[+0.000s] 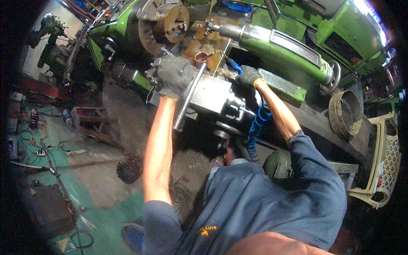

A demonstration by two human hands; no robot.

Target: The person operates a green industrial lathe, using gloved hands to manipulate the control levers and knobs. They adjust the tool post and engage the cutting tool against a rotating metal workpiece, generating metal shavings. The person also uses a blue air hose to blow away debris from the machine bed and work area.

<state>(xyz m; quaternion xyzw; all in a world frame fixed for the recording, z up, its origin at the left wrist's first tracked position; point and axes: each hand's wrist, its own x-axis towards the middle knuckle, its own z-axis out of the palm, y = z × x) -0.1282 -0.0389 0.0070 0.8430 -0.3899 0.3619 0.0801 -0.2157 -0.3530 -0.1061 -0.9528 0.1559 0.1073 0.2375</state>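
Observation:
My left hand [174, 77], in a dark grey glove, is curled over the tool post area of a green lathe. What its fingers grip is hidden. A long bare metal bar [189, 100] slants past this hand's right side, over the carriage [212, 91]. My right hand [250, 77], gloved with a yellow cuff, is closed round a blue air blow gun [234, 65]. Its nozzle points up and left, toward a small orange-red cup [201, 58] with a brush-like stick in it. A blue coiled hose [256, 127] hangs below. Ahead stands the lathe chuck [163, 23], its outline blurred.
The green tailstock [282, 51] with its handwheel [332, 77] lies to the right. A large metal ring [346, 114] and a cream perforated panel [384, 157] are at far right. Cables [51, 165] run over the green floor at left. A handwheel [227, 128] juts out below the carriage.

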